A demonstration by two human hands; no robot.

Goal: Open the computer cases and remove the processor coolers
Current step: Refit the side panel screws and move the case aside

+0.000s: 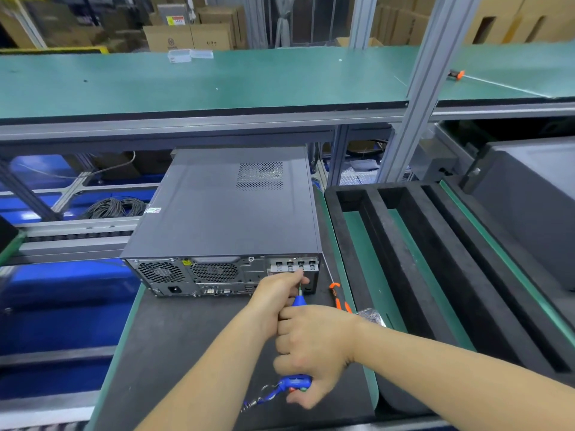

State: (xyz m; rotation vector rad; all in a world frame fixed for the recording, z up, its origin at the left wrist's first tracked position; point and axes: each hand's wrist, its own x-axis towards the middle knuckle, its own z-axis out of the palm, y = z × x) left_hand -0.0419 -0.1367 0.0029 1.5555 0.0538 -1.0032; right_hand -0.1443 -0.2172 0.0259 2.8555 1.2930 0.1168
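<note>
Computer case (230, 209) lies closed near table's front edge, rear panel facing person | right hand (314, 346) grips blue screwdriver (299, 301), shaft pointing straight ahead into rear panel | left hand (281, 290), nearer the case, pinches shaft

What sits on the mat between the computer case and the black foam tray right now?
In the head view, an orange-handled tool lies on the dark mat between the computer case and the foam tray.

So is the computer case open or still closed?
Closed: the computer case has its side panel on, and the right hand holds a screwdriver at its rear.
</note>
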